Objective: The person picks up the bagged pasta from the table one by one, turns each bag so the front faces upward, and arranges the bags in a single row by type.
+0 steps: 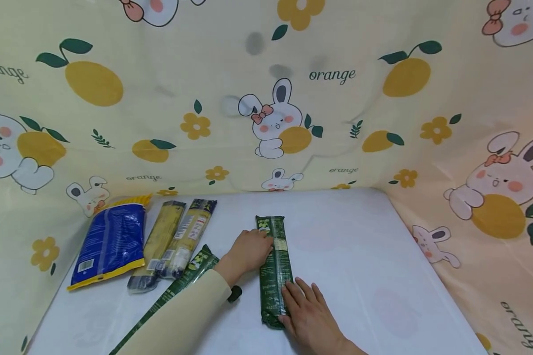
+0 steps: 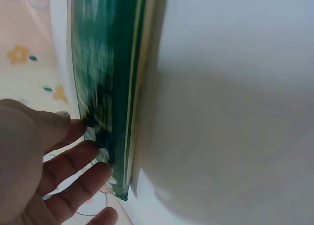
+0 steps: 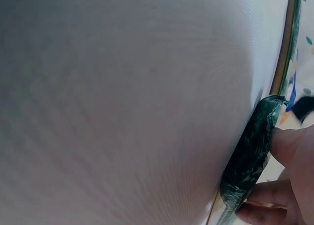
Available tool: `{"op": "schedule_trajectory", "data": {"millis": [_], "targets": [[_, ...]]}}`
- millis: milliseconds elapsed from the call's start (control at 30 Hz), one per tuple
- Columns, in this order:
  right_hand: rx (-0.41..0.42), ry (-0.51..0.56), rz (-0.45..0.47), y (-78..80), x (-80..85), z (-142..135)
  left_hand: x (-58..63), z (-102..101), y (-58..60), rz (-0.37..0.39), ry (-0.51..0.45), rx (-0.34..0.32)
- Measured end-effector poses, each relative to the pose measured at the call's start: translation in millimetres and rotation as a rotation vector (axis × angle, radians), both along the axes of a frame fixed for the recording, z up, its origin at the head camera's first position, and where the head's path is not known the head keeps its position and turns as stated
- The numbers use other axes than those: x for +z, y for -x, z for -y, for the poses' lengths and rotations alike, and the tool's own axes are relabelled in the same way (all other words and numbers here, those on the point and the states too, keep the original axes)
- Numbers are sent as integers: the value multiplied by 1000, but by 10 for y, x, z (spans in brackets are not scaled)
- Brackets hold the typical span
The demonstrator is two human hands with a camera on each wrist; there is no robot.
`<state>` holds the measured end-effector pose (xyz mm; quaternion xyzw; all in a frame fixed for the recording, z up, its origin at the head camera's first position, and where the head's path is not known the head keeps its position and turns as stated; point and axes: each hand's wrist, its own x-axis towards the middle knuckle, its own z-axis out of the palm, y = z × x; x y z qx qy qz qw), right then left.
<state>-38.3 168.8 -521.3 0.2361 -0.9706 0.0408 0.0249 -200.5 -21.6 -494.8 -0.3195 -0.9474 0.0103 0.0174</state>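
Observation:
A long green plastic packet (image 1: 275, 276) with printed text lies lengthwise on the white table, its contents hidden. My left hand (image 1: 250, 250) reaches over its far part, fingertips touching the top and left edge. In the left wrist view, the loosely bent fingers (image 2: 76, 161) rest against the packet's glossy side. At the near end, my right hand (image 1: 313, 315) lies along the right edge with fingers stretched out. The right wrist view has the thumb (image 3: 284, 144) and fingers against the crinkled end of the green packet (image 3: 250, 151).
Another green packet (image 1: 177, 286) lies slanted at left, partly under my left sleeve (image 1: 182, 315). Beyond it are two long packets with yellow contents (image 1: 165, 227) (image 1: 191, 231) and a blue bag with yellow edges (image 1: 111, 241). A printed cloth (image 1: 222, 59) hangs behind the table (image 1: 360, 256).

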Motion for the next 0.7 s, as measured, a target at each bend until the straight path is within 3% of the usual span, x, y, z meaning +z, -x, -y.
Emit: {"op": "schedule_trajectory", "data": {"millis": [133, 267, 400, 567, 700], "targets": [[-6, -6, 16, 21, 11, -10, -7, -173, 355, 1, 12, 51], [-21, 2, 77, 22, 17, -20, -83, -346, 584, -25, 11, 69], [-13, -13, 86, 3, 0, -22, -146, -460, 669, -80, 28, 71], [13, -29, 16, -5, -46, -18, -247, -513, 723, -93, 65, 114], [18, -38, -17, 21, -36, -28, -301, -511, 772, -121, 30, 127]]}}
